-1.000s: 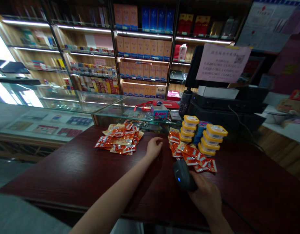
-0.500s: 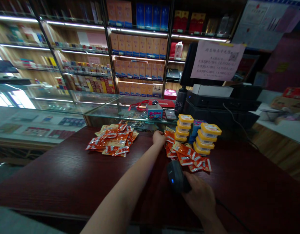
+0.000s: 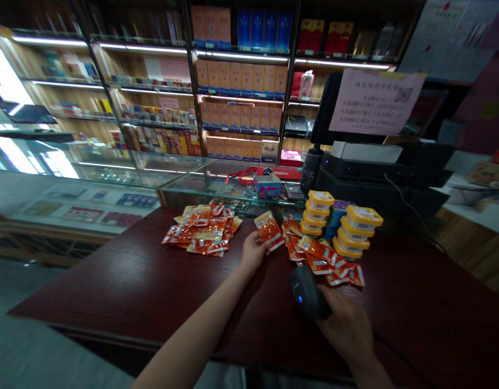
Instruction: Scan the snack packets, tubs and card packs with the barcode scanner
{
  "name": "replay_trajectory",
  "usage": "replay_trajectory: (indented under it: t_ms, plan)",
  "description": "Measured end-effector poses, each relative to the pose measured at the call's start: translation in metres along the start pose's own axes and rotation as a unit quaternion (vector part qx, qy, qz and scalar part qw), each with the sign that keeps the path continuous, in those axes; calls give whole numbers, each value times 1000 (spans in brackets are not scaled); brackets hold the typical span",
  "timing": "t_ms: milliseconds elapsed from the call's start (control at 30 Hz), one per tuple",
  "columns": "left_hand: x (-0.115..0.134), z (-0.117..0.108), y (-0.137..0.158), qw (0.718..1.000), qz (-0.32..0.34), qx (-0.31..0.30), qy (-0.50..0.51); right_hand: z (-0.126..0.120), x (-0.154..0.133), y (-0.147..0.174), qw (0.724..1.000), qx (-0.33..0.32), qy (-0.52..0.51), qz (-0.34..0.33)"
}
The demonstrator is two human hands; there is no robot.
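Between the two heaps, my left hand (image 3: 255, 251) pinches an orange snack packet (image 3: 269, 231) by its lower left edge. A barcode scanner (image 3: 308, 294), black with a blue light, is gripped in my right hand (image 3: 346, 324) over the front of the counter. Its head points toward the right-hand heap of orange packets (image 3: 324, 256), which lies just beyond it. Another pile of the same packets (image 3: 204, 229) is spread to the left of my left hand.
Behind the right heap stand two stacks of yellow-lidded tubs (image 3: 317, 213), (image 3: 357, 232). A glass display case (image 3: 217, 178) borders the brown counter (image 3: 123, 275) at the back. A small blue and pink box (image 3: 268, 186) sits on the glass, left of a monitor (image 3: 326, 108).
My left hand has drawn one packet off the right heap, moving it left and lifting it into plain view. The scanner stays in my right hand. The camera view has shifted slightly left.
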State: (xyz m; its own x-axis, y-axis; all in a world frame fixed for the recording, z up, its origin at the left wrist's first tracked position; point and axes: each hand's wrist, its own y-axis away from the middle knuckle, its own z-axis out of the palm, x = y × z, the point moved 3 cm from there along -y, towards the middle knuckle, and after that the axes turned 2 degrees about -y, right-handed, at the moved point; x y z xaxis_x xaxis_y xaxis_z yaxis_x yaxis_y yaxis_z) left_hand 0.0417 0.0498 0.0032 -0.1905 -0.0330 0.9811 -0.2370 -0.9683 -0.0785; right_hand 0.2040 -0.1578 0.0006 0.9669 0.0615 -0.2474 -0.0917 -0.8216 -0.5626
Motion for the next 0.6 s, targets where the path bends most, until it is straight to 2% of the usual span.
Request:
replay_trajectory:
  t_ms: [100, 200, 300, 367, 467, 600]
  plan:
    - [-7, -9, 7, 998, 57, -10, -24, -5, -3, -7, 999, -24, -25, 28]
    - [-12, -9, 6, 993, 97, -9, -61, -14, -9, -19, 992, -37, -70, 101]
    - [-15, -8, 3, 988, 116, 12, -105, -22, -21, -31, 968, -26, -196, 155]
    - [-18, -9, 2, 987, 114, 17, -116, -24, -32, -38, 942, -18, -287, 171]
    - [-22, -10, 1, 988, 101, 13, -118, -27, -48, -43, 913, 1, -367, 177]
    - [-20, -10, 2, 985, 113, 10, -128, -30, -61, -44, 900, 23, -401, 170]
